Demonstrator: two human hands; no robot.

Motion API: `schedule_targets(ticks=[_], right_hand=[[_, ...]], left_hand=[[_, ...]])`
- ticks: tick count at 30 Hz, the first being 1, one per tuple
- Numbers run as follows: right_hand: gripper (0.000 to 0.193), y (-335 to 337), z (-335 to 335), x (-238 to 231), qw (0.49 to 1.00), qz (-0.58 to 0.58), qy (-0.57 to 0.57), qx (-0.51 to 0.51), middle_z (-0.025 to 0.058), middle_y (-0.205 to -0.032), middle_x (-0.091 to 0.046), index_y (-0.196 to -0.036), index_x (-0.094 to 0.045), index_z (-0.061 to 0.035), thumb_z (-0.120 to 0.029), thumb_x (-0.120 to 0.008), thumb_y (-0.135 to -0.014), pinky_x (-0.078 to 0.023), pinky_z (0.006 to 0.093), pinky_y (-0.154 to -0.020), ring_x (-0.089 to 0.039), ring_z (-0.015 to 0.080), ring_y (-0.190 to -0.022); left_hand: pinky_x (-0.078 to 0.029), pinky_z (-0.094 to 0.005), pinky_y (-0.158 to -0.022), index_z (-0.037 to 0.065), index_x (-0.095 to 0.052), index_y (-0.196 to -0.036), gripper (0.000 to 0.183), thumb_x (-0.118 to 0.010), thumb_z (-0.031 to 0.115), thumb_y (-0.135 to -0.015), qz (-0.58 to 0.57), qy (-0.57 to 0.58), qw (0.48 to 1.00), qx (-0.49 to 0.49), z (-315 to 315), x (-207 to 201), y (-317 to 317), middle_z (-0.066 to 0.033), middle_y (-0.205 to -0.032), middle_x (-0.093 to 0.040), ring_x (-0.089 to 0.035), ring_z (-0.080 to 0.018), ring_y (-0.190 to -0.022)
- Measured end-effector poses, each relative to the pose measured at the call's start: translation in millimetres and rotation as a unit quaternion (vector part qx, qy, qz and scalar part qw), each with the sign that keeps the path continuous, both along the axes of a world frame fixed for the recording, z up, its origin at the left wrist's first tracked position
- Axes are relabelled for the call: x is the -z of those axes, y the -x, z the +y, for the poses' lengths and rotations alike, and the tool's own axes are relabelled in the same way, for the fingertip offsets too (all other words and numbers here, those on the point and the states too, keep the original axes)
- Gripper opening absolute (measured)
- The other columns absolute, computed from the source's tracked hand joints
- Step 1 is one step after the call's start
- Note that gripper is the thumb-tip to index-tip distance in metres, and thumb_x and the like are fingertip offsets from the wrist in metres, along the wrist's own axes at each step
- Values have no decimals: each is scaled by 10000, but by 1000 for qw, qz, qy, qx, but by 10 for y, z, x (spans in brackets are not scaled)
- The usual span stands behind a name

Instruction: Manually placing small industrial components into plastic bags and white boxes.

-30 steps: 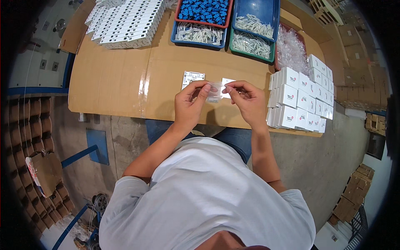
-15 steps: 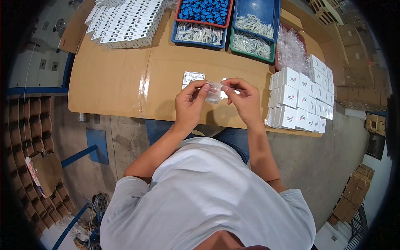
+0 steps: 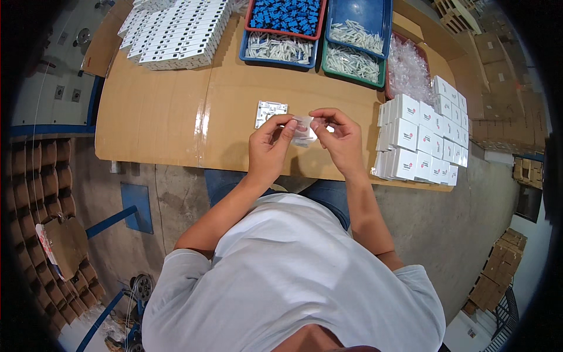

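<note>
Between my two hands, above the near part of the cardboard-covered table, is a small clear plastic bag with small pale pieces showing through it. The fingertips of my left hand pinch its left edge. On its other side, my right hand grips the upper right edge between thumb and fingers. Just beyond my left hand lies a flat white plastic plate with cutouts. Something white shows partly behind the fingers of my right hand; its kind is hidden.
White boxes stand stacked at the right. A larger block of white pieces fills the far left. At the back are a red tray of blue parts, trays of pale plugs, and a bin of clear bags.
My right hand has shifted slightly right and its fingers have moved on the bag's edge. The bag hangs flatter and more spread out. Both hands keep hold of it.
</note>
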State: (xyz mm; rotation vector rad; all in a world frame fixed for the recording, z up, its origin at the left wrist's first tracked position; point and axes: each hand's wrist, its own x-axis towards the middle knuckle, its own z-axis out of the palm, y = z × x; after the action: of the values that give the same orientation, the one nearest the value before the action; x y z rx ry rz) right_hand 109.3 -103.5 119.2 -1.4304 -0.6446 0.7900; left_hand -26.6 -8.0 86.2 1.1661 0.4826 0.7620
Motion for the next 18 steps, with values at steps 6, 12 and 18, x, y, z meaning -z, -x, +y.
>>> schedule_targets(ticks=[6,12,18], right_hand=[[107,-14,6,111,999,-20,-44,-19,-3,-911,-652,-1034,-695,16,-24,-706,-935,-454,203,-698,-563,56,-833],[85,-10,-5,121,999,-38,-25,-24,-7,-893,-632,-1012,-691,23,-31,-697,-946,-437,192,-682,-543,49,-820],[92,9,-4,122,999,-29,-21,-32,-8,-879,-630,-1010,-694,18,-45,-705,-944,-432,187,-654,-549,40,-805]], left_hand=[[-527,-251,-840,-30,-660,-1139,189,-615,120,-1034,-11,11,1000,2,-18,29,-7,-59,-998,-719,-675,-105,-938],[-531,-256,-844,-5,-680,-1121,165,-658,110,-1004,46,-26,998,-35,6,-60,26,-53,-993,-721,-674,-101,-928],[-525,-272,-858,-4,-683,-1046,118,-687,89,-973,41,-42,997,-42,40,-58,34,-47,-969,-714,-671,-106,-916]])
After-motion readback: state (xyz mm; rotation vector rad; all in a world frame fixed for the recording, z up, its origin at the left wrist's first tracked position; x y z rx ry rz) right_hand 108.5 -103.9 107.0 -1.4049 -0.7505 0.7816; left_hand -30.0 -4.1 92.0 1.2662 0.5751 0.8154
